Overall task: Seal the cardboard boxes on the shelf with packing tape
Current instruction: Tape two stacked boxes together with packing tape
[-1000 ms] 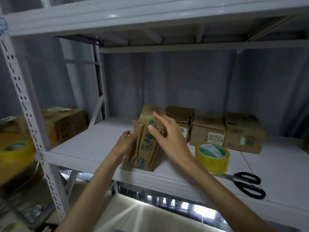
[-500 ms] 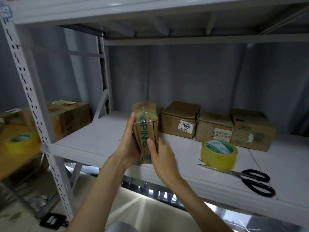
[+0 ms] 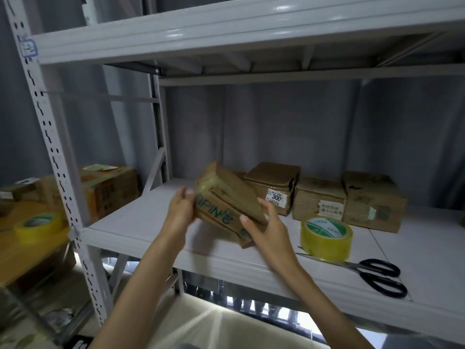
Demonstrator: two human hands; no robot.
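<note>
Grey-white painted metal is most of what we're looking at: a tall steel shelving rack (image 3: 63,172) with a pale flat shelf board (image 3: 427,250) at about chest level. Off to the left, past the perforated upright, sits a big brown cardboard carton (image 3: 110,190) on a yellowish surface, with a second yellow roll of tape (image 3: 37,226) near it.

Along the back of our shelf there's a row of three brown cardboard boxes: one with a white "300" sticker (image 3: 273,187), a middle one with a white label of printed characters (image 3: 319,199), and the rightmost with a patch of green-printed tape on its front (image 3: 372,200). They sit just beside each other.

In front of that row we've got the small brown cardboard box with blue-green lettering (image 3: 226,205) lifted off the shelf and tilted, its glossy taped end up toward the left. Our left hand (image 3: 181,210) grips that upper-left end, fingers curled behind it. Our right hand (image 3: 266,227) holds the lower-right end, thumb on the front face and fingers wrapped around the back.

To the right, the yellow roll of packing tape with a green-and-white core label (image 3: 325,238) lies flat on the shelf. Black-handled scissors (image 3: 372,274) lie just in front of it, blade tips reaching under the roll's edge.
</note>
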